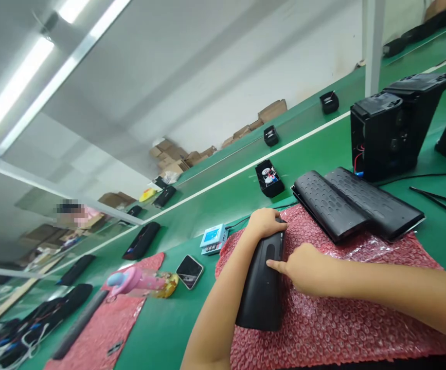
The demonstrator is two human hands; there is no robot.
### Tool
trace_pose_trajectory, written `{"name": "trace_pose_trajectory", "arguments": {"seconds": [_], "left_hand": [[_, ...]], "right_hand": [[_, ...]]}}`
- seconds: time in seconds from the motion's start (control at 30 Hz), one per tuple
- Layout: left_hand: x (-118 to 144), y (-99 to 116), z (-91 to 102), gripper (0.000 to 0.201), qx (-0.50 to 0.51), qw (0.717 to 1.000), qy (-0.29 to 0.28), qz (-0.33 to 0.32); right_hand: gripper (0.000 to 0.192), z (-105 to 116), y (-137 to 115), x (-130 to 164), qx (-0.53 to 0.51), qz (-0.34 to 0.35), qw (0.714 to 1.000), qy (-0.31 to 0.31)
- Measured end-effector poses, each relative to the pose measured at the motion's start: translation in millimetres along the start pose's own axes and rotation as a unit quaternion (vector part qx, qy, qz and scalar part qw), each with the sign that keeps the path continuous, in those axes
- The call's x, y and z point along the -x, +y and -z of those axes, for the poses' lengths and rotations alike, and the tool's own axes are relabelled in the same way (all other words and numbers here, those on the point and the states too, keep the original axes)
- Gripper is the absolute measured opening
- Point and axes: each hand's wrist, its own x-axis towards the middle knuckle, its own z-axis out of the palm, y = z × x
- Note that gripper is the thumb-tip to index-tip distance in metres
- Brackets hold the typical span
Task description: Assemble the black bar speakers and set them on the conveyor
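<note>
A long black speaker housing [262, 288] lies on a sheet of pink bubble wrap [334, 329] spread over the green surface [161, 329]. The left hand [265, 222] curls over the housing's far end, fingers wrapped down around it and gripping it. The right hand [303, 267] comes in from the right with its index finger stretched out, the tip pressing on the housing's side near a recessed oval panel, while the other fingers are folded in.

Just beyond the hands, two perforated black grille covers [356, 203] lie side by side, partly on the bubble wrap and partly on the surface. Behind them stand two tall black speaker cabinets [394, 126], a red wire showing at the lower left of the nearer one. A small blue-faced meter [213, 239] sits just left of the bubble wrap, and a phone [189, 271] lies face up nearer the camera's left. Farther left, a pink bottle [138, 281] lies on a second pink sheet [103, 329]. An open black box [269, 178] with parts inside rests by the white line on the surface.
</note>
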Motion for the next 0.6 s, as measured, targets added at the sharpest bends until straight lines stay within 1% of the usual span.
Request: {"name": "trace_pose_trajectory", "arguments": {"seconds": [0.17,0.33,0.47,0.6], "left_hand": [[-0.3,0.2,-0.8,0.037,0.002,1.0,0.0,-0.003],[-2.6,-7.6,-6.5,0.039,0.022,1.0,-0.005,0.002],[-2.2,-10.9,-6.9,0.038,0.034,0.999,-0.003,0.005],[0.1,-11.7,-4.8,0.037,0.045,0.999,0.005,0.002]], "right_hand": [[0.065,6.3,13.3,-3.4,-0.011,-0.014,0.999,-0.04],[0.072,4.1,12.2,-6.9,-0.03,-0.007,0.997,-0.072],[0.07,7.5,13.0,-6.3,-0.044,-0.008,0.996,-0.072],[0.059,16.2,21.3,-4.1,-0.054,-0.012,0.997,-0.05]]}}
